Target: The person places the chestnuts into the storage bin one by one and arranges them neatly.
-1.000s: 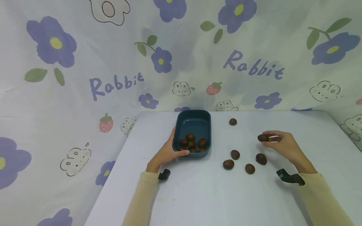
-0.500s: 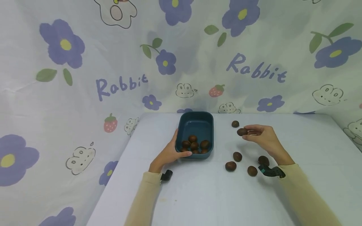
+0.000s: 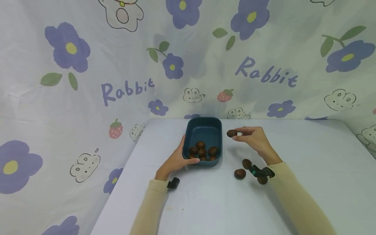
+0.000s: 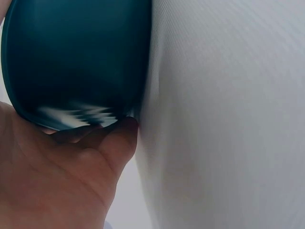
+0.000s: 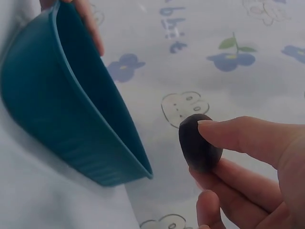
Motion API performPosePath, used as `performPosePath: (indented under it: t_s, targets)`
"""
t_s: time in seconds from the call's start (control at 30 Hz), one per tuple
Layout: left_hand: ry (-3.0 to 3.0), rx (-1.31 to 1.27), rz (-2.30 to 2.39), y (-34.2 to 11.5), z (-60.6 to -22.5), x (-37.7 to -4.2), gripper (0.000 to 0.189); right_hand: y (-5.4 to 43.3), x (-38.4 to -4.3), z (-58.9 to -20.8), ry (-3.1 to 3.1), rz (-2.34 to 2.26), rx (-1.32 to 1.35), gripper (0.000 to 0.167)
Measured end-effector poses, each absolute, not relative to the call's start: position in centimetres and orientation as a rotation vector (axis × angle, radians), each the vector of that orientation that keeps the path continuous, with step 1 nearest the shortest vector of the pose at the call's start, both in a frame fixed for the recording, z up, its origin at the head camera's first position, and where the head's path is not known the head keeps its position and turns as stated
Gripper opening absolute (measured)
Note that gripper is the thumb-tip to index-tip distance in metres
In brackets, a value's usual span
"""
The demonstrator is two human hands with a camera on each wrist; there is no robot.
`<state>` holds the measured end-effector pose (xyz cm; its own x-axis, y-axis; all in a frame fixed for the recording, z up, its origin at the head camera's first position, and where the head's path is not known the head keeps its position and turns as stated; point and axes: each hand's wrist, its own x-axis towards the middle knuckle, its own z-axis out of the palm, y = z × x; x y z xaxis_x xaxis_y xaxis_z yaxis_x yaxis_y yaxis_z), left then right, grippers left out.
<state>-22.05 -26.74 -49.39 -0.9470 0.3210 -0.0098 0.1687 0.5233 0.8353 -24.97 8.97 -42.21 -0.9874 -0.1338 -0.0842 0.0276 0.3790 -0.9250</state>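
A teal rectangular box [image 3: 204, 130] stands on the white table with several brown chestnuts [image 3: 202, 152] at its near end. My left hand [image 3: 176, 159] grips the box's near left corner, thumb over the rim; in the left wrist view its fingers lie against the outer wall. To the right of the box, above the table, my right hand [image 3: 256, 139] pinches one chestnut [image 5: 200, 145] between thumb and fingers. That chestnut is apart from the box rim.
Loose chestnuts lie right of the box: one [image 3: 246, 164], another [image 3: 240, 174] nearer, and a third [image 3: 262, 180] partly behind the right wrist camera [image 3: 260, 171]. A printed curtain [image 3: 202, 71] hangs behind the table.
My right hand has carried the chestnut leftward, from the table's right side to near the box. Its hand and arm now cover loose chestnuts seen before. My left hand stays on the box.
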Motion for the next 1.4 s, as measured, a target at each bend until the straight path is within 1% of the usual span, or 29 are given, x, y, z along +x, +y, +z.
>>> performPosePath:
  t_s: [0.43,0.73,1.03,1.4]
  targets:
    - [2.565,0.443,1.433,-26.6,-49.3,-22.0,0.131,5.4,-26.4,-43.4,2.478,-1.694,-0.126,0.046]
    - [2.576,0.462,1.440,-26.7,-49.4,-22.1,0.130,3.5,-27.0,-44.2,2.458,-1.613,-0.114,0.046]
    - [2.565,0.497,1.453,-26.6,-49.6,-22.2,0.130,2.2,-27.4,-44.9,2.520,-1.499,-0.186,0.046]
    - [2.576,0.506,1.452,-26.6,-49.6,-22.2,0.129,1.1,-27.9,-45.1,2.581,-1.397,-0.289,0.041]
